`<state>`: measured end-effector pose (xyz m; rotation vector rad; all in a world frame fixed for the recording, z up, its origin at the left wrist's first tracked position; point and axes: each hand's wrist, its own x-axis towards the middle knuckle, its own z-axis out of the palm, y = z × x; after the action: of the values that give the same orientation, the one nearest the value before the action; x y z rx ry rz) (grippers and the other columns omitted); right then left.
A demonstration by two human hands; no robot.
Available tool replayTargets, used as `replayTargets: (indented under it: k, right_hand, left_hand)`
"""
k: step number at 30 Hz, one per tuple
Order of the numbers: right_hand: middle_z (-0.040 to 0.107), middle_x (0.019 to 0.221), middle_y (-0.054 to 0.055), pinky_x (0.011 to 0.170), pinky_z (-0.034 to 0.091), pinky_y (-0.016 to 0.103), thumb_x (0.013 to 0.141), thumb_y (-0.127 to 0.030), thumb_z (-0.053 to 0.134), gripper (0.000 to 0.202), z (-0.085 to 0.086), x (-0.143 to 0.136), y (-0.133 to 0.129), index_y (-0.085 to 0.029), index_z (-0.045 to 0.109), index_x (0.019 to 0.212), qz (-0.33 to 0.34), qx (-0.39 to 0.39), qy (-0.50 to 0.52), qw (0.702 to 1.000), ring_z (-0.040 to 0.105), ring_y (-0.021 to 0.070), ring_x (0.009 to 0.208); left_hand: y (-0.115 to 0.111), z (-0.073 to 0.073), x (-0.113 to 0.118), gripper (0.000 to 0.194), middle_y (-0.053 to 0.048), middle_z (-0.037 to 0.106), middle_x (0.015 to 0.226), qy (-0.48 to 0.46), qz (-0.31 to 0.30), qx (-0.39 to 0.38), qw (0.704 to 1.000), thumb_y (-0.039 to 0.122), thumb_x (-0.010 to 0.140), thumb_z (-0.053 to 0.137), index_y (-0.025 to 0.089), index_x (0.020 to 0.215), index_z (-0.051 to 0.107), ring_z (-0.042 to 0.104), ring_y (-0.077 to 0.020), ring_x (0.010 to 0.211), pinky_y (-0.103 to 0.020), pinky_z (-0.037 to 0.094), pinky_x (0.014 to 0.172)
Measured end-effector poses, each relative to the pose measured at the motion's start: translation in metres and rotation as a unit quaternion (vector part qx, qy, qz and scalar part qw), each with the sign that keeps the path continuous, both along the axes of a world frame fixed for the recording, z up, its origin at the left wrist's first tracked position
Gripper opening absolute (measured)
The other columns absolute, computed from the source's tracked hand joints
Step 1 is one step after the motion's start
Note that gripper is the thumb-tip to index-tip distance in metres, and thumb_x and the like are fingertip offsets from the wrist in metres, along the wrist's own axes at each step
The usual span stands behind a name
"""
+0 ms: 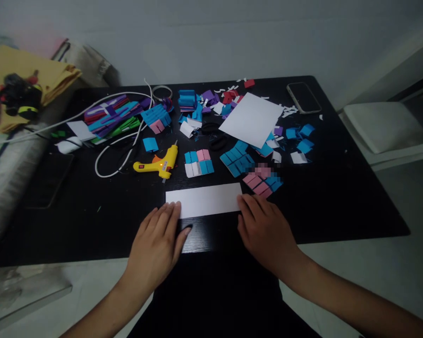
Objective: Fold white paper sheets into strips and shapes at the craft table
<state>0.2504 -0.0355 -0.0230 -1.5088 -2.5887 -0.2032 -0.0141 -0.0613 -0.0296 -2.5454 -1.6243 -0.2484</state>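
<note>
Left hand (160,234) and right hand (266,230), well apart and uncurled, rest palm-down on the nine and three o'clock ends of one white paper strip (207,200), flat at the six o'clock side of the surface (345,197). It looks unfolded as yet. Three folded-paper panels (237,158), seemingly assembled, lie from twelve to two; many loose blue pieces (305,146) remain separate. One yellow glue gun (158,165) sits at ten, one white sheet (252,119) at one.

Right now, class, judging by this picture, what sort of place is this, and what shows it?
Probably a craft workspace, perhaps at home: a black table by a plain wall bears a yellow glue gun, folded coloured paper pieces and a white paper strip.
</note>
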Motion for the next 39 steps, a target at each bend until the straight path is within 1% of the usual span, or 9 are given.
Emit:
replayTargets:
  k: [4, 7, 9, 12, 16, 19, 24, 33, 39]
  right_hand:
    - [0.071, 0.122, 0.023, 0.089, 0.056, 0.045, 0.1, -0.016, 0.052, 0.036, 0.008, 0.0, 0.007, 0.002, 0.067, 0.128, 0.002, -0.025, 0.037, 0.999, 0.064, 0.0343, 0.113]
    - [0.072, 0.11, 0.02, 0.09, 0.055, 0.045, 0.099, -0.018, 0.055, 0.027, 0.016, -0.009, 0.016, -0.002, 0.073, 0.112, 0.0, -0.03, 0.093, 0.995, 0.064, 0.0323, 0.104]
    - [0.072, 0.103, 0.017, 0.087, 0.055, 0.041, 0.1, -0.02, 0.057, 0.02, 0.018, -0.024, 0.022, -0.009, 0.074, 0.099, 0.004, -0.041, 0.124, 0.991, 0.065, 0.0288, 0.098]
    - [0.07, 0.085, 0.009, 0.069, 0.05, 0.032, 0.101, -0.024, 0.058, 0.022, 0.016, -0.056, 0.03, -0.015, 0.069, 0.085, 0.026, -0.109, 0.124, 0.986, 0.066, 0.0218, 0.08]
    - [0.073, 0.082, 0.006, 0.062, 0.041, 0.029, 0.106, -0.029, 0.051, 0.03, 0.01, -0.096, 0.04, -0.018, 0.067, 0.083, 0.014, -0.173, 0.071, 0.982, 0.068, 0.0196, 0.074]
    - [0.075, 0.081, 0.006, 0.058, 0.037, 0.029, 0.107, -0.027, 0.05, 0.03, 0.007, -0.107, 0.045, -0.019, 0.066, 0.082, -0.001, -0.181, 0.065, 0.981, 0.07, 0.0187, 0.071]
    - [0.077, 0.081, 0.003, 0.059, 0.036, 0.028, 0.105, -0.025, 0.053, 0.031, 0.008, -0.087, 0.047, -0.019, 0.068, 0.079, -0.031, -0.207, 0.057, 0.976, 0.071, 0.0179, 0.072]
    - [0.071, 0.069, 0.004, 0.053, 0.031, 0.028, 0.107, -0.035, 0.047, 0.043, 0.017, -0.007, 0.047, -0.019, 0.071, 0.074, -0.175, -0.238, 0.026, 0.955, 0.064, 0.0186, 0.06]
    - [0.064, 0.062, 0.003, 0.051, 0.026, 0.028, 0.105, -0.032, 0.049, 0.042, 0.01, 0.003, 0.04, -0.017, 0.065, 0.07, -0.197, -0.176, 0.03, 0.964, 0.056, 0.0168, 0.052]
  left_hand:
    - [-0.005, 0.0, -0.014, 0.056, -0.022, 0.067, 0.131, -0.014, 0.0, 0.002, 1.0, 0.038, 0.105, 0.052, 0.003, 0.149, 0.048, 0.063, -0.0354, 0.125, -0.051, 0.05, 0.11]
    - [-0.007, -0.004, -0.011, 0.059, -0.023, 0.067, 0.133, -0.036, 0.015, 0.001, 0.999, 0.039, 0.103, 0.055, 0.003, 0.149, 0.047, 0.062, -0.0368, 0.127, -0.052, 0.05, 0.111]
    - [-0.007, -0.006, -0.009, 0.059, -0.023, 0.067, 0.134, -0.049, 0.024, 0.001, 0.998, 0.039, 0.103, 0.056, 0.005, 0.15, 0.047, 0.061, -0.0372, 0.129, -0.053, 0.05, 0.11]
    - [-0.008, -0.009, -0.009, 0.056, -0.021, 0.067, 0.134, -0.068, 0.032, -0.001, 0.997, 0.037, 0.103, 0.055, 0.008, 0.15, 0.049, 0.061, -0.0366, 0.129, -0.053, 0.051, 0.109]
    - [-0.008, -0.01, -0.012, 0.052, -0.021, 0.067, 0.133, -0.085, 0.03, -0.002, 0.996, 0.036, 0.103, 0.054, 0.007, 0.147, 0.053, 0.063, -0.0358, 0.127, -0.053, 0.053, 0.107]
    - [-0.008, -0.011, -0.013, 0.052, -0.022, 0.066, 0.134, -0.088, 0.033, -0.009, 0.996, 0.034, 0.103, 0.054, 0.007, 0.147, 0.052, 0.062, -0.0358, 0.127, -0.054, 0.053, 0.107]
    - [-0.007, -0.013, -0.014, 0.053, -0.022, 0.066, 0.134, -0.095, 0.031, -0.008, 0.995, 0.033, 0.103, 0.056, 0.005, 0.147, 0.052, 0.062, -0.037, 0.127, -0.055, 0.053, 0.107]
    - [-0.007, -0.013, -0.016, 0.051, -0.021, 0.065, 0.133, -0.095, 0.029, -0.015, 0.995, 0.035, 0.104, 0.053, 0.01, 0.149, 0.049, 0.062, -0.0369, 0.125, -0.055, 0.053, 0.104]
    - [0.004, -0.002, -0.02, 0.04, -0.018, 0.066, 0.122, -0.124, 0.026, -0.019, 0.992, 0.034, 0.105, 0.052, 0.012, 0.137, 0.058, 0.065, -0.0338, 0.112, -0.051, 0.055, 0.093]
